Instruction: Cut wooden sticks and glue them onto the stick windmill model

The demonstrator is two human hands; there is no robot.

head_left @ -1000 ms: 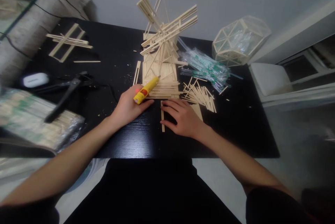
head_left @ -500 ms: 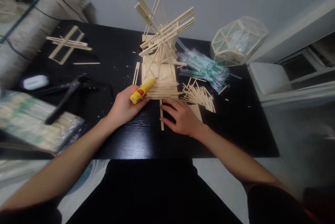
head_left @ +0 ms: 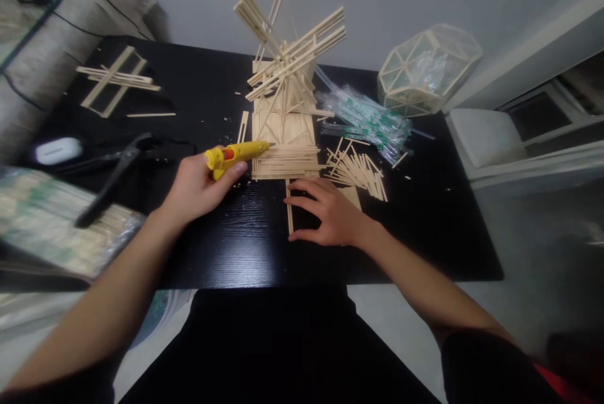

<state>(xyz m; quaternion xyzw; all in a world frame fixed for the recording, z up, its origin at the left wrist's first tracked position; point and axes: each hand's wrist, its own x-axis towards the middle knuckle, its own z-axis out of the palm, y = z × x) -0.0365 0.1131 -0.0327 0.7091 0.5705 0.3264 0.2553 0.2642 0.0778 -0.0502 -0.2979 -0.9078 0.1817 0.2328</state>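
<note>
At work over a blk table [head_left: 425, 228], gripping a yellow glue gun [head_left: 243, 150] in the L hand [head_left: 191, 190], fingers closed round the handle, nozzle pointed over the slatted base [head_left: 285, 130] of a wooden stick model [head_left: 285, 73]. Steadying narrow wooden strips [head_left: 289, 219] w/ the R hand [head_left: 330, 212], fingers part-spread and resting on top, not wrapped round; lying flat at the base's near edge, contact w/ it unclear.

Done, by the look of it: base laid, model standing at the rear w/ crossed arms; also put together, a crossed stick frame [head_left: 116, 80] at far L. Left, prob.: strips under the R hand, loose sticks [head_left: 295, 158] across the base and short pieces [head_left: 358, 171] piled to the R, all seemingly unfixed. Likely well along, but no sure count.

Hard to make out: gun trigger, hidden by L fingers; thin board [head_left: 352, 197], mostly covered by R hand; model's back, blocked by its own arms; any glue, too small to tell. Cut off at L edge: stick pack [head_left: 61, 215], blurred.
</note>
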